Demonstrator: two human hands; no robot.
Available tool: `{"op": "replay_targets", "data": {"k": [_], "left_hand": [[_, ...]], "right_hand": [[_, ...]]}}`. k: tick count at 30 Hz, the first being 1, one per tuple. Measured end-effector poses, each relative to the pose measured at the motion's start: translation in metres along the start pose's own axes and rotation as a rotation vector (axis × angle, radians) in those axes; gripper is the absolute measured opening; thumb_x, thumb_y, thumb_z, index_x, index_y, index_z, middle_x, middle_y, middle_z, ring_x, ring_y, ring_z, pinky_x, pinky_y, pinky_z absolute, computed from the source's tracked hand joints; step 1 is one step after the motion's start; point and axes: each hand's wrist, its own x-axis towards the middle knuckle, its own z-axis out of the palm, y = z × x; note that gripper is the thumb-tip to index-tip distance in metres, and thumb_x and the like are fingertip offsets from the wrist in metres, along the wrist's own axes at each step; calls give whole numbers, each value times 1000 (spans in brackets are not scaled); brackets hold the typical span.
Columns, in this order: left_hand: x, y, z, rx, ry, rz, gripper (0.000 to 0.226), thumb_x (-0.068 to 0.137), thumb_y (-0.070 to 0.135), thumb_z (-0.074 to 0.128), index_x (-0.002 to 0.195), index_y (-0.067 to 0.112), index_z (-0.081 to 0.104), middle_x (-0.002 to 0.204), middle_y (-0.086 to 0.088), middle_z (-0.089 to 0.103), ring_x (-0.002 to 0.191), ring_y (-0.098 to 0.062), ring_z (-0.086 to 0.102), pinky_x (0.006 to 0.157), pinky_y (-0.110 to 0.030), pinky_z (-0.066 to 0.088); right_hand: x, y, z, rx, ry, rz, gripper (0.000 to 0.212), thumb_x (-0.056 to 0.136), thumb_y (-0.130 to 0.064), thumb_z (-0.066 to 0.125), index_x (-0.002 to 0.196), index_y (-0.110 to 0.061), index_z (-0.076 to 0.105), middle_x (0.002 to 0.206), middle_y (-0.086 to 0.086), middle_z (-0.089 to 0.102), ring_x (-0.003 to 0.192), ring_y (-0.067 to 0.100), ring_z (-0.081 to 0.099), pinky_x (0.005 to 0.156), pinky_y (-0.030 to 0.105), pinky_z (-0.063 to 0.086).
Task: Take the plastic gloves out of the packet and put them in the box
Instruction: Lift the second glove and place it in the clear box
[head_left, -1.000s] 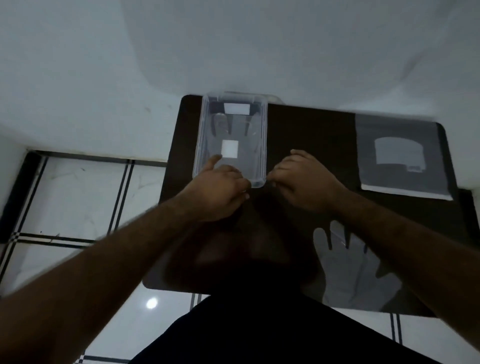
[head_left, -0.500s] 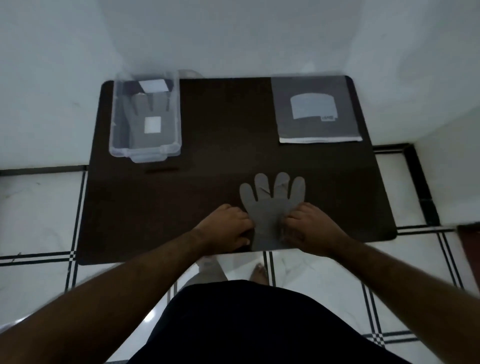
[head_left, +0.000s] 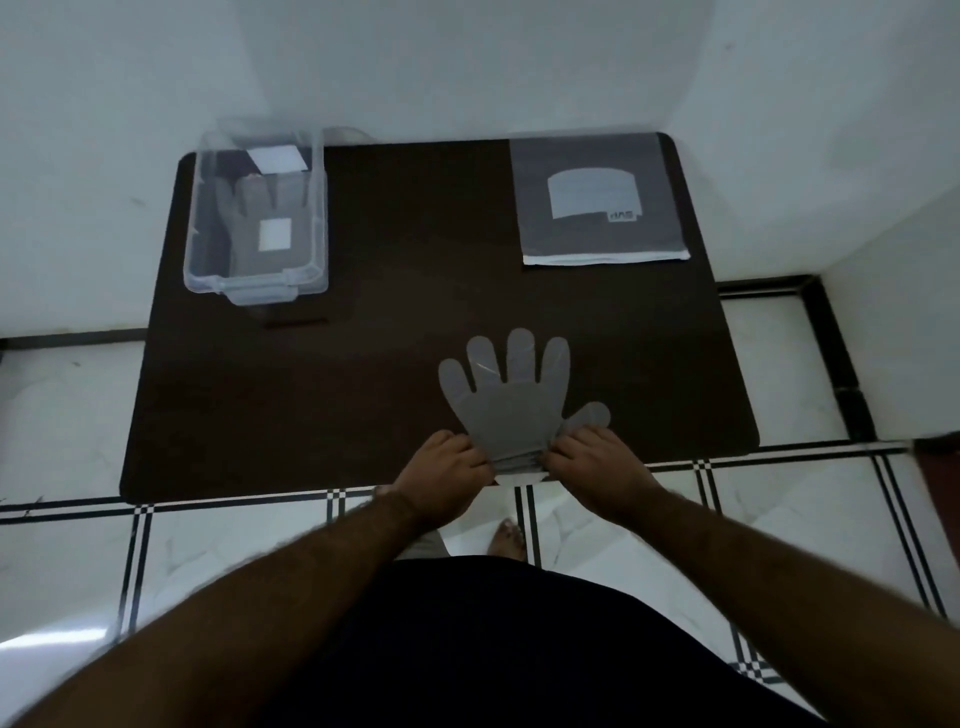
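Left hand (head_left: 447, 475) and right hand (head_left: 597, 467) pinch cuff of plastic glove (head_left: 511, 405) at near table (head_left: 363, 389) edge; film looks flimsy, slippery, best lifted by cuff. Box (head_left: 208, 260) far left.

Low in the frame's middle, the fingertips of the left hand (head_left: 445, 474) and right hand (head_left: 592, 467) cover the cuff of the plastic glove (head_left: 511, 402), so whether several gloves lie stacked there cannot be told. Both forearms are cut off by the bottom edge. At the upper right, the print on the packet (head_left: 597, 200) is too small to read, and at the upper left the clear box (head_left: 205, 260) blurs the glove inside it.
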Motion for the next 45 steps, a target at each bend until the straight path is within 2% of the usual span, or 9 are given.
{"op": "replay_targets", "data": {"k": [7, 15, 20, 24, 27, 35, 39, 42, 45], "left_hand": [[0, -28, -40, -401, 190, -351, 15, 104, 33, 61, 110, 25, 72, 108, 6, 72, 105, -12, 62, 95, -38, 54], [-3, -145, -157, -911, 514, -595, 15, 100, 10, 72, 108, 23, 72, 100, 4, 77, 95, -11, 75, 82, -30, 61], [-8, -231, -243, -911, 631, -588, 14, 97, 5, 78, 110, 11, 78, 88, 8, 79, 84, -2, 73, 80, -23, 58], [-14, -306, -301, -784, 667, -606, 13, 88, 16, 83, 101, 18, 83, 94, -9, 82, 88, -20, 77, 92, -46, 64], [-14, -352, -335, -710, 706, -633, 13, 86, 15, 78, 98, 16, 82, 91, -10, 81, 79, -16, 73, 86, -43, 64], [-24, -433, -374, -655, 840, -613, 10, 98, 9, 66, 104, 8, 74, 87, -3, 77, 72, 1, 67, 74, -15, 50], [-31, -457, -366, -642, 831, -511, 6, 99, 14, 67, 99, 14, 73, 93, 2, 75, 85, -10, 72, 83, -25, 56], [-30, -471, -359, -849, 805, -507, 12, 99, 13, 68, 92, 22, 70, 107, -8, 80, 105, -21, 76, 90, -33, 59], [-26, -477, -360, -1189, 804, -527, 16, 99, 1, 61, 94, 15, 68, 99, -11, 82, 96, -26, 77, 81, -32, 58]], "right_hand": [[35, 2, -57, 277, 131, 94, 20, 103, -36, 55, 109, -27, 72, 107, -5, 73, 103, 11, 66, 101, 40, 54], [148, 4, -192, 869, 395, 165, 12, 100, -11, 72, 108, -15, 79, 100, -7, 77, 94, 5, 72, 83, 18, 59], [239, 0, -271, 966, 500, 123, 9, 95, -14, 79, 103, -18, 83, 96, -6, 82, 93, 12, 78, 91, 33, 64], [309, -10, -330, 966, 546, 80, 10, 90, -10, 84, 98, -15, 83, 92, -2, 83, 92, 16, 80, 96, 39, 63], [356, -21, -365, 948, 568, 49, 14, 88, -12, 84, 88, -25, 81, 87, -1, 83, 90, 19, 80, 97, 41, 63], [439, -34, -406, 965, 670, 60, 9, 88, -14, 85, 96, -11, 83, 84, 0, 81, 79, 8, 75, 86, 25, 63], [458, -35, -402, 959, 646, 36, 8, 89, -13, 86, 96, -15, 83, 80, -8, 80, 77, 4, 73, 83, 22, 61], [471, -36, -401, 945, 631, 35, 10, 89, -13, 86, 95, -20, 82, 86, -5, 81, 82, 7, 76, 87, 26, 62], [483, -38, -402, 959, 626, 53, 11, 89, -12, 86, 99, -11, 82, 91, 3, 82, 86, 12, 77, 88, 27, 63]]}}
